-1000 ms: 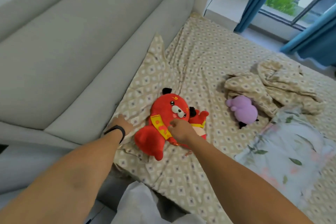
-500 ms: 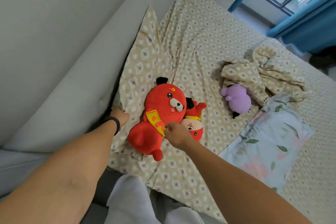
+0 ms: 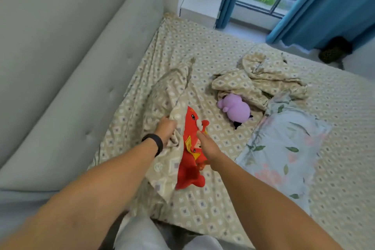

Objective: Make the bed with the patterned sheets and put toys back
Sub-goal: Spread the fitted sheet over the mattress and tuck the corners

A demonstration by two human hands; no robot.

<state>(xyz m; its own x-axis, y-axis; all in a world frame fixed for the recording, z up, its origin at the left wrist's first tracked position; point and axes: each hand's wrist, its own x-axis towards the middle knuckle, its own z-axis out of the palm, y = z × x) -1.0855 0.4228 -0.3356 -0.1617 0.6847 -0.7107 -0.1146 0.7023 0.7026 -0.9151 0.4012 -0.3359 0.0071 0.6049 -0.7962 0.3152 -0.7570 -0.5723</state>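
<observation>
A beige patterned pillow point(image 3: 162, 95) is lifted off the bed by my left hand point(image 3: 165, 130), which grips its lower edge. A red plush toy point(image 3: 190, 148) lies tilted against that pillow, partly covered by it. My right hand point(image 3: 209, 145) rests on the red toy with straight fingers. A purple plush toy point(image 3: 235, 108) lies face down further right on the patterned sheet point(image 3: 213, 53). A crumpled patterned cloth point(image 3: 261, 77) sits behind the purple toy.
A floral pillow point(image 3: 284, 148) lies flat at the right. The grey padded headboard point(image 3: 60, 57) runs along the left. A window with blue curtains point(image 3: 316, 2) is at the far end, with a dark object point(image 3: 334, 50) on the floor.
My left hand has taken hold of the pillow's edge and lifted it, tipping the red toy to the right. My right hand has opened and moved along the toy.
</observation>
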